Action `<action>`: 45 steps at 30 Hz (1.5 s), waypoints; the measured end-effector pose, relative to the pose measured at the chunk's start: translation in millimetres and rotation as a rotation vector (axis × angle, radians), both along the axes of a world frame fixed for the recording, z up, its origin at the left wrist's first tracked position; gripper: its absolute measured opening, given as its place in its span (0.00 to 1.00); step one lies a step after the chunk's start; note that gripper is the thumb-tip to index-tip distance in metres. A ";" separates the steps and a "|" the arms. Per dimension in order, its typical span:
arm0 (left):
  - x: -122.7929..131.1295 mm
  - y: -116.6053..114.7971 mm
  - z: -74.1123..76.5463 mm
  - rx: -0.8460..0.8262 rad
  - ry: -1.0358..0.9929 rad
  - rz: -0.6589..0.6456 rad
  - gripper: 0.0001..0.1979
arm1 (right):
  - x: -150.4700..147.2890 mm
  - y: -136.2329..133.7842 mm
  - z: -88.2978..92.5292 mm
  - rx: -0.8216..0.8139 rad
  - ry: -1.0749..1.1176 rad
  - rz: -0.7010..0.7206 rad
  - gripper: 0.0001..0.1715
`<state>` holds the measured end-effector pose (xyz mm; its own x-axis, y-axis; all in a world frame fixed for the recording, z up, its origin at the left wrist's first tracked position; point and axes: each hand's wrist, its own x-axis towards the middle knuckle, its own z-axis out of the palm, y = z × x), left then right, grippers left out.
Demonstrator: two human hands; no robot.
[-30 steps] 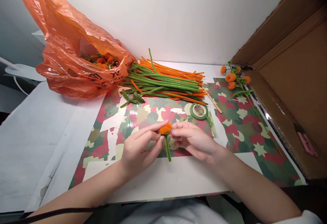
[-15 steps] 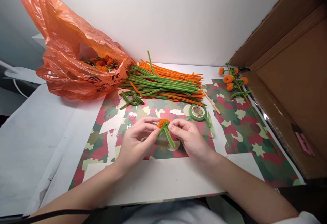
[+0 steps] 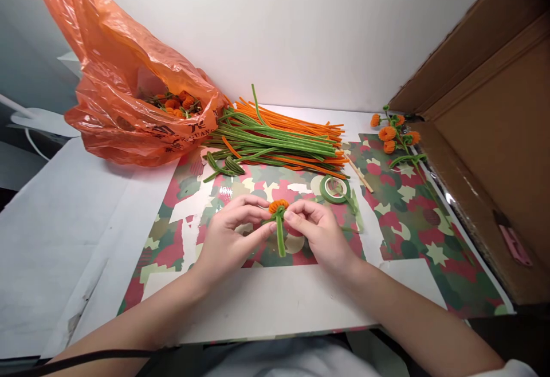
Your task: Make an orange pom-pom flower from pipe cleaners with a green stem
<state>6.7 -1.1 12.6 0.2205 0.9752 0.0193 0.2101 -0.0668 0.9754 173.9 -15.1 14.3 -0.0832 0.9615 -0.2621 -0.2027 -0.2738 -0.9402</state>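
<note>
Right hand (image 3: 330,240) pinches the orange chenille flower (image 3: 278,206); left hand (image 3: 224,234) apparently grips it too, well inside the patterned sheet's (image 3: 458,277) side edges.

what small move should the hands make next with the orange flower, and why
Perhaps fold the short green strand snugly in beside the green stem: it juts sideways toward the left hand, just below the orange flower head, while the right hand pinches at the flower's base and could steady it.
</note>
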 end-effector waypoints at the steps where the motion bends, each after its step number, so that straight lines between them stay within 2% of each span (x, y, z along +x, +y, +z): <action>1: 0.5 -0.3 0.6 0.032 0.027 0.005 0.04 | -0.3 -0.4 -0.5 0.002 0.002 0.005 0.16; 3: 1.0 0.1 1.2 0.032 0.038 -0.001 0.06 | -1.0 -1.2 -1.4 0.003 -0.003 0.005 0.16; 8: -3.1 8.2 0.3 -0.200 -0.104 -0.121 0.11 | -0.9 -0.9 -0.2 -0.031 0.010 0.001 0.17; 11: -8.7 15.0 -0.3 -0.275 -0.090 -0.212 0.12 | 0.2 0.2 1.1 -0.086 0.072 0.021 0.17; 14: -11.9 18.2 -2.1 -0.234 -0.085 -0.229 0.10 | 1.3 0.6 2.0 -0.132 0.114 0.015 0.17; 16: -11.4 17.4 -4.7 -0.175 -0.132 -0.199 0.03 | 1.7 0.4 2.3 -0.179 0.136 -0.002 0.16; 17: -10.5 16.4 -6.2 -0.153 -0.162 -0.189 0.05 | 1.8 0.2 2.3 -0.203 0.147 -0.009 0.16; 19: -7.8 13.7 -8.9 -0.140 -0.205 -0.207 0.15 | 1.9 0.1 2.2 -0.222 0.158 -0.019 0.16; 20: -6.3 12.4 -9.8 -0.147 -0.217 -0.224 0.17 | 1.9 0.2 1.9 -0.208 0.146 -0.022 0.15; 22: -3.6 10.1 -10.7 -0.174 -0.239 -0.244 0.14 | 2.0 0.4 0.9 -0.139 0.080 -0.025 0.14; 26: -0.2 6.1 -10.5 -0.183 -0.290 -0.191 0.10 | 1.6 -0.5 -2.5 0.063 -0.113 -0.044 0.12; 30: 0.3 2.3 -9.4 -0.075 -0.180 -0.113 0.10 | 0.3 -2.5 -5.9 0.203 -0.245 -0.062 0.10; 34: -0.7 1.8 -3.7 0.130 0.002 -0.100 0.05 | 0.4 -2.0 -6.6 0.181 -0.199 -0.014 0.11; 36: -1.1 2.5 0.0 0.209 0.058 -0.123 0.05 | 0.9 -0.7 -6.3 0.168 -0.154 0.012 0.12; 40: -0.9 2.6 2.9 0.256 0.107 -0.119 0.06 | 0.4 -1.3 -6.2 0.198 -0.138 0.041 0.11; 43: -1.0 0.5 -0.3 0.338 0.141 -0.057 0.06 | -1.6 -6.2 -6.3 0.336 -0.271 -0.051 0.03; 45: -1.7 -1.4 -3.8 0.438 0.168 -0.007 0.08 | -2.9 -9.9 -6.1 0.486 -0.393 -0.112 0.06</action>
